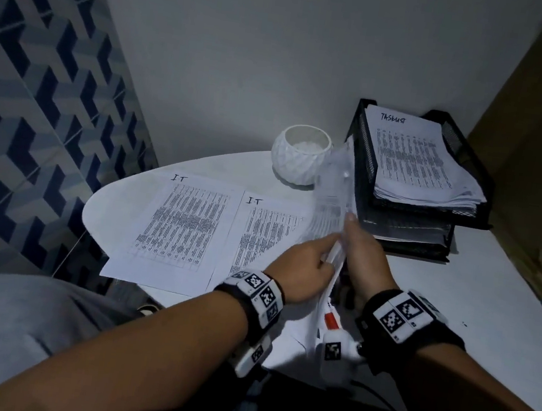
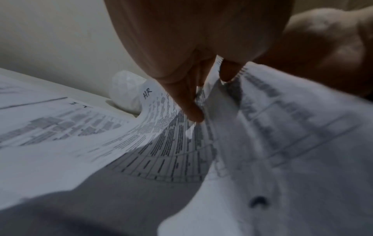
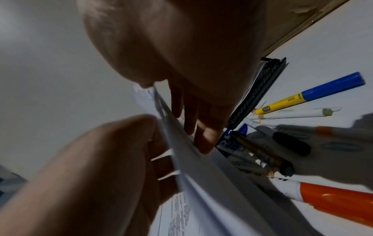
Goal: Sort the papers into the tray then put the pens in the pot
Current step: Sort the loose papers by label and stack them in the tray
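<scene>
The right wrist view catches what the head view mostly hides: a scatter of pens (image 3: 286,143) on the white round table (image 1: 454,313), blue-and-yellow, orange, black, beside the black mesh stacked tray (image 1: 467,209). Both hands meet on an upright sheaf of printed white papers (image 1: 332,192), standing on edge just left of the tray. The left hand (image 1: 302,270) pinches it, thumb one side, fingers (image 2: 191,102) the other; the right hand (image 1: 365,258) grips the far face, fingers curled. Two "I.T" sheets (image 1: 185,225) lie flat. The white faceted pot (image 1: 301,154) stands behind.
</scene>
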A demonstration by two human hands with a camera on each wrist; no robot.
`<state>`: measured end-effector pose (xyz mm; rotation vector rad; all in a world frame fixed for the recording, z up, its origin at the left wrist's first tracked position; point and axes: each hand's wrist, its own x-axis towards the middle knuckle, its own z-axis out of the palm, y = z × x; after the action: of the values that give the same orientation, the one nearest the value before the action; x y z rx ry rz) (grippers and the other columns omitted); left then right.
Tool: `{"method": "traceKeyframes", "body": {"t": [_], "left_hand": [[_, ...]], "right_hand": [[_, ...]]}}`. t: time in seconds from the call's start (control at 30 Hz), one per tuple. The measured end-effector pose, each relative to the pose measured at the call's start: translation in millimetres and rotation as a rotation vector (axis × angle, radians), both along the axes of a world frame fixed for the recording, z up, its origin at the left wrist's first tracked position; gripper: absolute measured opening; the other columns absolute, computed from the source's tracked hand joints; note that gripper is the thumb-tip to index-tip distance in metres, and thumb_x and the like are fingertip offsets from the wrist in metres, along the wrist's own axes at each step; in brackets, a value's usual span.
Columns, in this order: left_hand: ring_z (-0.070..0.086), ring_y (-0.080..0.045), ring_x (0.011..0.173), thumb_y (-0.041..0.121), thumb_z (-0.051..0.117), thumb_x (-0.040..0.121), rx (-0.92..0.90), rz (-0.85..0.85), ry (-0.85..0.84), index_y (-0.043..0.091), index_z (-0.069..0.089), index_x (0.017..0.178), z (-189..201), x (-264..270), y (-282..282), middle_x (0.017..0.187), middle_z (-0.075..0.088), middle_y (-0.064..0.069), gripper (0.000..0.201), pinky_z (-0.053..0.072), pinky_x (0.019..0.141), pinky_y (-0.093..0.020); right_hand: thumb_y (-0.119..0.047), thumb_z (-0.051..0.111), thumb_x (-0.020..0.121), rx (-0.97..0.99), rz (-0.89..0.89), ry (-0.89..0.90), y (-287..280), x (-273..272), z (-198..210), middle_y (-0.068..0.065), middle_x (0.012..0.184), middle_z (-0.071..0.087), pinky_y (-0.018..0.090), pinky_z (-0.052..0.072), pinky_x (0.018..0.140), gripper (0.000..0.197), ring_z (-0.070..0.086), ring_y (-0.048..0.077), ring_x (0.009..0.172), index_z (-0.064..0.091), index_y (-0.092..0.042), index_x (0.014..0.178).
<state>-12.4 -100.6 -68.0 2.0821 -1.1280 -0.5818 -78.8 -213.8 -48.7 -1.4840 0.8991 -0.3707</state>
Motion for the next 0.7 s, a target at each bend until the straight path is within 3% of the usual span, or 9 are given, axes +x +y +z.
{"method": "traceKeyframes", "body": {"t": [0.1,0.13,0.23,0.37,0.4,0.47,0.53,0.6,0.7], "left_hand": [[0.063,-0.024,0.107,0.013,0.047,0.094,-0.02,-0.109,-0.048,0.022,0.054,0.139,-4,-2,6,0.128,0.066,-0.003,0.046,0.052,0.095,-0.04],[0.062,-0.022,0.111,0.011,0.047,0.095,-0.026,-0.145,-0.08,0.023,0.057,0.137,-6,0,9,0.13,0.066,0.001,0.045,0.052,0.099,-0.039],[0.059,-0.017,0.127,0.017,0.049,0.094,0.022,-0.156,-0.199,0.028,0.066,0.134,-5,14,18,0.143,0.063,0.008,0.045,0.046,0.109,-0.032],[0.07,-0.014,0.091,0.036,0.061,0.094,0.162,0.236,-0.107,0.034,0.073,0.12,-18,59,43,0.114,0.075,0.009,0.028,0.055,0.085,-0.027],[0.071,-0.014,0.093,0.04,0.063,0.094,0.212,0.361,-0.097,0.035,0.071,0.123,-24,73,51,0.115,0.074,0.01,0.03,0.054,0.086,-0.027],[0.065,-0.021,0.118,0.043,0.064,0.093,0.371,0.542,-0.171,0.035,0.063,0.134,-38,100,69,0.136,0.067,0.003,0.041,0.049,0.104,-0.04],[0.039,-0.032,0.145,0.045,0.064,0.09,0.55,0.607,-0.196,0.032,0.046,0.149,-53,118,86,0.16,0.041,-0.006,0.064,0.032,0.117,-0.056],[0.021,-0.038,0.152,0.05,0.068,0.084,0.642,0.635,-0.118,0.028,0.034,0.155,-68,128,99,0.165,0.026,-0.009,0.081,0.023,0.117,-0.064],[0.034,-0.038,0.144,0.06,0.068,0.083,0.688,0.655,-0.107,0.025,0.045,0.147,-83,126,108,0.157,0.039,-0.009,0.076,0.034,0.111,-0.064]], "right_hand": [[-0.04,0.074,0.079,-0.054,-0.029,0.026,-5,-5,-7,0.006,0.088,0.079,0.048,0.061,0.085,0.029,0.076,0.03,0.087,0.074,-0.018,0.098],[-0.026,0.07,0.082,-0.077,-0.044,0.041,-7,-7,-10,0.004,0.081,0.077,0.044,0.061,0.077,0.013,0.074,0.03,0.081,0.073,-0.021,0.094],[-0.011,0.049,0.081,-0.149,-0.096,0.115,-9,-11,-9,0.006,0.067,0.065,0.037,0.05,0.059,0.021,0.062,0.03,0.063,0.066,-0.022,0.085],[-0.004,0.043,0.085,-0.181,-0.077,0.147,-14,-8,-8,0.012,0.071,0.063,0.033,0.047,0.054,0.031,0.058,0.029,0.06,0.068,-0.014,0.101],[-0.003,0.043,0.086,-0.19,-0.075,0.145,-16,-7,-10,0.012,0.071,0.063,0.033,0.046,0.054,0.031,0.057,0.028,0.059,0.067,-0.014,0.101],[-0.002,0.043,0.086,-0.195,-0.074,0.144,-17,-7,-12,0.013,0.068,0.06,0.032,0.045,0.054,0.028,0.055,0.027,0.058,0.066,-0.014,0.097],[-0.003,0.044,0.085,-0.21,-0.058,0.16,-16,-8,-14,0.011,0.066,0.06,0.03,0.044,0.056,0.026,0.054,0.026,0.057,0.066,-0.012,0.095],[-0.002,0.045,0.085,-0.222,-0.044,0.179,-16,-8,-16,0.01,0.063,0.06,0.03,0.044,0.057,0.026,0.053,0.027,0.054,0.067,-0.013,0.095],[-0.003,0.046,0.085,-0.217,-0.042,0.187,-15,-6,-18,0.012,0.063,0.06,0.031,0.045,0.054,0.026,0.052,0.027,0.052,0.066,-0.013,0.097]]}}
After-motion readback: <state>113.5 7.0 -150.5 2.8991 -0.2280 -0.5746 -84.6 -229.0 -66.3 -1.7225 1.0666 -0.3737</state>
